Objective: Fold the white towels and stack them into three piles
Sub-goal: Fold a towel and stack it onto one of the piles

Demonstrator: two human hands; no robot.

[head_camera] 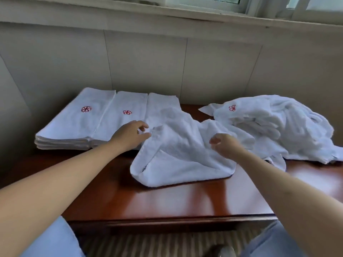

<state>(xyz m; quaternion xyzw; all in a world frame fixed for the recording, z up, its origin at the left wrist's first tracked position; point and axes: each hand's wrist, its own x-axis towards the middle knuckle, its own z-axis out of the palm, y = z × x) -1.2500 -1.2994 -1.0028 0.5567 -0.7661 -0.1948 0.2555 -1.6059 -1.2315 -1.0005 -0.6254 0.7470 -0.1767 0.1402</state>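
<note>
**Loose towel under both hands, three piles at ten o'clock**

My left hand sits at the left edge of the crumpled towel, thumb and fingertips curled in and pinching a fold of it. My right hand rests on the towel's right side, fingers loosely curled; whether they have cloth between them I cannot tell.

The towel lies rumpled on the wooden table, dead centre between my hands, its long axis running roughly from eight o'clock to two o'clock, with its far end draped up over the third pile. The first pile and the second pile lie side by side at ten o'clock, each showing a red emblem. The unfolded heap waits at two o'clock, just beside my right hand.

My left hand is nearer the piles, so I judge the next step is to spread the towel flat, clear of the third pile, before folding.
</note>
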